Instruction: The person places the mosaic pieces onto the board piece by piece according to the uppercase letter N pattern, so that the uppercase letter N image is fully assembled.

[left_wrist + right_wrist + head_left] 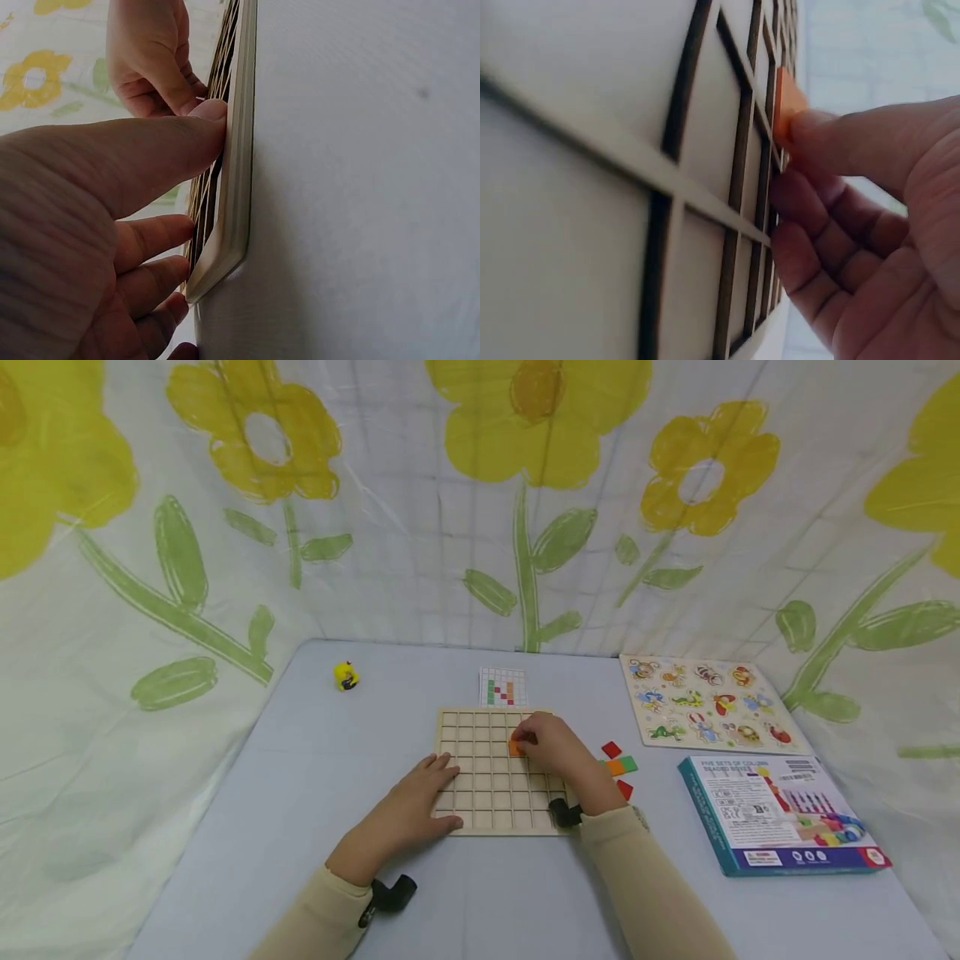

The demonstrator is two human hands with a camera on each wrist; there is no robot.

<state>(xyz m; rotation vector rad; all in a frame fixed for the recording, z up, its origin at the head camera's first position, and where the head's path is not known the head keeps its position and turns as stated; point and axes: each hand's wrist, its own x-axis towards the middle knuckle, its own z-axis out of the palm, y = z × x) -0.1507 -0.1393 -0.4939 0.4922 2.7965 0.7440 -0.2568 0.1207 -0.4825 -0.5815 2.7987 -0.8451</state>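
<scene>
A wooden grid board (483, 783) with square cells lies on the table before the person. The right hand (553, 745) pinches an orange square tile (514, 748) over a cell in the board's upper part. In the right wrist view the thumb presses on that orange tile (788, 109), and the other fingers touch the grid. On the board's left edge rests the left hand (416, 802), fingers spread and thumb at the near edge. Red, green and orange tiles (617, 767) lie right of the board, partly behind the right forearm.
Behind the board is a pattern card (504, 687) with coloured squares. A yellow toy figure (346, 676) stands at the back left. At the right lie an insect puzzle board (712, 703) and a boxed bead set (780, 814). A flowered curtain (390, 543) hangs behind the table.
</scene>
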